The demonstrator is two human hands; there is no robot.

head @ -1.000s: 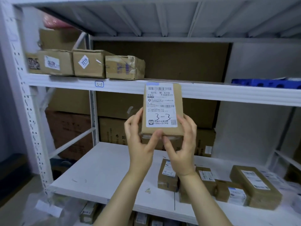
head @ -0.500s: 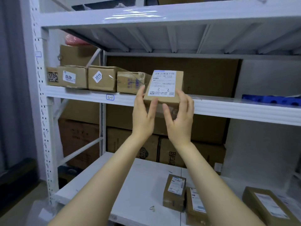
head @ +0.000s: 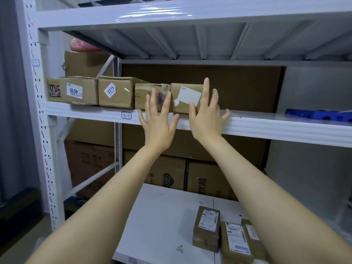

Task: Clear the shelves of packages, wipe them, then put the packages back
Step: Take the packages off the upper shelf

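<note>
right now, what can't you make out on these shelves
Head view, the only one:
- Brown cardboard package with white label: print blurred, right hand covers part.
- Taped brown cardboard box beside it: front partly behind the left hand.
- Blue plastic tray: cut off by right edge.
- Pink wrapped bundle: mostly behind a dark brace.
- Small labelled brown parcels below: right forearm hides some.
</note>
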